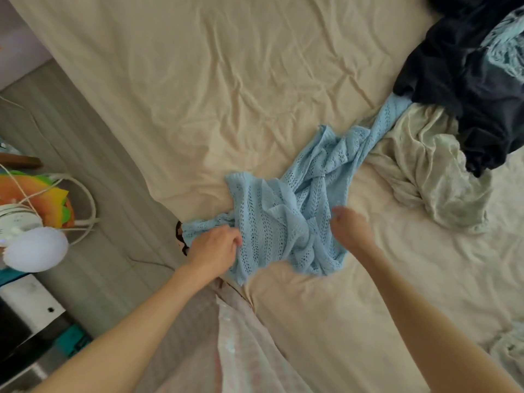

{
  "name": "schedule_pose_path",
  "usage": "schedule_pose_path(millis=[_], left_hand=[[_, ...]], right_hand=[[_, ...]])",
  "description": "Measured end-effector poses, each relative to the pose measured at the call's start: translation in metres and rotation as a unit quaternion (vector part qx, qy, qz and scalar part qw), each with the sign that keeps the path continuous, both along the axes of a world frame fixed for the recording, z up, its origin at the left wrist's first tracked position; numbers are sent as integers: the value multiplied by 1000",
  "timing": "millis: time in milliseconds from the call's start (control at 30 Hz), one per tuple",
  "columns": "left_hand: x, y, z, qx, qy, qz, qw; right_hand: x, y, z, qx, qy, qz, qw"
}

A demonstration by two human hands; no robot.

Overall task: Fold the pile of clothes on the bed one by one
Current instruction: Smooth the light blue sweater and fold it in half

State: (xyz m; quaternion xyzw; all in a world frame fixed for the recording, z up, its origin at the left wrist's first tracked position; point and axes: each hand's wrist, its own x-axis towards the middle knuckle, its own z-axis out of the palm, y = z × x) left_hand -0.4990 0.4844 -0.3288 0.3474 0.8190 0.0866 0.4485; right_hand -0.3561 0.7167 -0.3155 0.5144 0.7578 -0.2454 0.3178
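Head view, left hand (215,246) fingers gripping blue knit (286,219), stretched toward upper right, right hand (350,226) unclear.

Open cream sheet (226,66) across the upper and left bed, also the lower right: free passage there. Blue knit (286,219) bunched mid-bed at the near edge. Right side blocked by pale green garment (433,171) and dark clothes (467,80) heaped just beside it, touching.
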Motion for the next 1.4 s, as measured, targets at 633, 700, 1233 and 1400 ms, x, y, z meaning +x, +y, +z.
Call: schedule_pose_path(millis=[633,700,1233,1400], left_hand=[[22,41,19,-3,12,-46,999],[16,50,12,63,55,2,997],[-34,30,-20,-57,-144,102,983],[-99,6,15,-21,-63,148,987]], right_hand=[[-51,-15,3,19,301,37,953],[-57,-20,18,-22,325,-53,944],[-74,26,-25,78,-25,182,980],[-86,30,-3,147,122,89,978]])
